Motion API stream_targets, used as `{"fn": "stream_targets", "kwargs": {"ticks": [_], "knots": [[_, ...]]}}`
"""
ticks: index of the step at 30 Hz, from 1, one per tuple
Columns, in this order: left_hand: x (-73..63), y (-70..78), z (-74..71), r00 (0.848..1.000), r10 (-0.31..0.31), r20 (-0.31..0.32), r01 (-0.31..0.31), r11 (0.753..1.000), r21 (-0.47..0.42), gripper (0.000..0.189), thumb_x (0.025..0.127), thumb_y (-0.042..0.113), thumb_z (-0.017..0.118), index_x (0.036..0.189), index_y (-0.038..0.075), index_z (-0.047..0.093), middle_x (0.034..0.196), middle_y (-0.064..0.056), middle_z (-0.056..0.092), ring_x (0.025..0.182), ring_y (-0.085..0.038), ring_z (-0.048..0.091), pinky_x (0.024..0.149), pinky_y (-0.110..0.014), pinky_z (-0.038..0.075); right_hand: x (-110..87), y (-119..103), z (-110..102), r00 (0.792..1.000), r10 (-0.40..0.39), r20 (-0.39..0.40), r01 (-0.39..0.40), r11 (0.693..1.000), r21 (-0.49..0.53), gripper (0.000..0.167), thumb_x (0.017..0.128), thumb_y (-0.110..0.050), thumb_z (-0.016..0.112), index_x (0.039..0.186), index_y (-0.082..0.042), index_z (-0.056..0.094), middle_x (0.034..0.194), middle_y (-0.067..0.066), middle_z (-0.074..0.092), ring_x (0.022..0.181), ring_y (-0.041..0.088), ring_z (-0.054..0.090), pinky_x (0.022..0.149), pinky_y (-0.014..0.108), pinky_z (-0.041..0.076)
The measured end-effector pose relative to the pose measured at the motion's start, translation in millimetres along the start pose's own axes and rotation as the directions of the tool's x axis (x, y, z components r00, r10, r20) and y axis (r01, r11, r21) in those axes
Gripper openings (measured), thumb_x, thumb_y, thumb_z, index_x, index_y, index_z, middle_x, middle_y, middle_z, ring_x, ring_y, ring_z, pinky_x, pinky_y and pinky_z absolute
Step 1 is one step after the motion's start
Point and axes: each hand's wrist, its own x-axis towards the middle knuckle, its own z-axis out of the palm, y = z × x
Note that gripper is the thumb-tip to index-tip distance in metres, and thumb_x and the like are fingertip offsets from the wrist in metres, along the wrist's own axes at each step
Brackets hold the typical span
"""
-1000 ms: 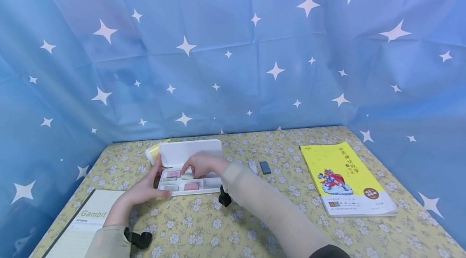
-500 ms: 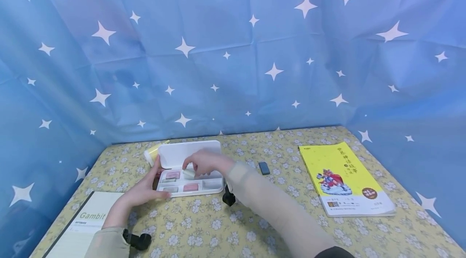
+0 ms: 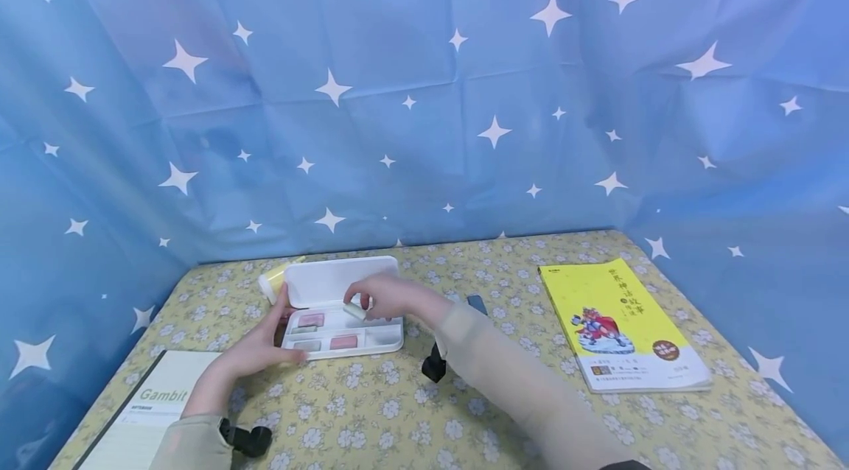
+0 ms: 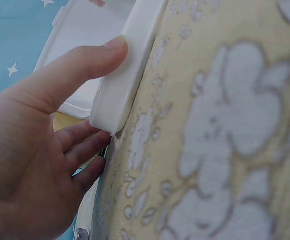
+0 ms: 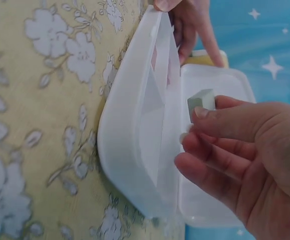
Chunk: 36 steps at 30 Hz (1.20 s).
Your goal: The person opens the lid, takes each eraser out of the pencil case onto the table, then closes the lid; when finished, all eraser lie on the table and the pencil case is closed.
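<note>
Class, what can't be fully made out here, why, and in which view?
Pale green block: partly covered by the right hand, right wrist view.
Dark block: partly behind the right sleeve, head view.
Yellow and white object: partly behind the open lid, head view.
Notebook: cut off by the bottom edge, head view.
Yellow book: smallest print too small, head view.

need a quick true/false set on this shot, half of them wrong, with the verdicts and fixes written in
1. The left hand holds one end of the white case. True.
2. The white case is closed. False: its lid stands open.
3. The right hand pinches a pale green block. True.
4. The dark block lies inside the white case. False: it is outside, on the flowered table.
5. A pink block lies in the case's front row. True.
6. The book has a plain black cover. False: it is yellow and white.
</note>
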Motion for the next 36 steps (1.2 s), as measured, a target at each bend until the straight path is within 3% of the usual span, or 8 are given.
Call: {"fn": "stream_targets", "kwargs": {"ticks": [4, 12, 20, 36], "knots": [[-0.4, -0.4, -0.1, 1.0, 0.005, 0.005, -0.005, 1.0, -0.008, 0.126, 0.079, 0.01, 0.08, 0.152, 0.02, -0.022, 0.137, -0.028, 0.031, 0.124, -0.041, 0.038, 0.09, -0.023, 0.041, -7.4, 5.7, 0.3, 1.0, 0.0, -0.025, 0.002, 0.997, 0.072, 0.043, 0.092, 0.0, 0.062, 0.133, -0.014, 0.057, 0.093, -0.004, 0.062, 0.071, 0.014, 0.063, 0.058, 0.024, 0.049], [-0.2, -3.4, -0.3, 1.0, 0.017, 0.005, -0.017, 1.0, 0.011, 0.126, 0.079, 0.011, 0.081, 0.152, 0.02, -0.022, 0.135, -0.026, 0.033, 0.123, -0.04, 0.039, 0.091, -0.023, 0.041, -25.6, 8.9, -3.3, 0.997, -0.012, -0.079, 0.022, 0.991, 0.134, 0.042, 0.092, 0.001, 0.063, 0.131, -0.013, 0.057, 0.091, -0.001, 0.064, 0.077, 0.006, 0.06, 0.065, 0.023, 0.05], [-0.6, -2.6, -0.4, 1.0, 0.008, 0.014, -0.008, 1.0, 0.003, 0.126, 0.08, 0.012, 0.08, 0.152, 0.022, -0.023, 0.136, -0.027, 0.031, 0.122, -0.04, 0.039, 0.089, -0.024, 0.042, -47.7, 15.6, -3.6, 0.994, 0.048, -0.1, -0.022, 0.968, 0.249, 0.043, 0.093, 0.0, 0.061, 0.132, -0.015, 0.056, 0.097, -0.002, 0.061, 0.084, 0.011, 0.062, 0.067, 0.029, 0.052], [-1.7, -2.4, -2.2, 1.0, 0.003, 0.01, -0.003, 1.0, 0.022, 0.125, 0.081, 0.013, 0.08, 0.151, 0.022, -0.024, 0.14, -0.028, 0.028, 0.127, -0.043, 0.034, 0.091, -0.022, 0.04, -102.3, 52.8, -12.0, 0.976, 0.138, -0.171, -0.073, 0.938, 0.338, 0.046, 0.092, -0.001, 0.059, 0.137, -0.012, 0.052, 0.1, 0.003, 0.06, 0.083, 0.021, 0.064, 0.065, 0.036, 0.049]]}}
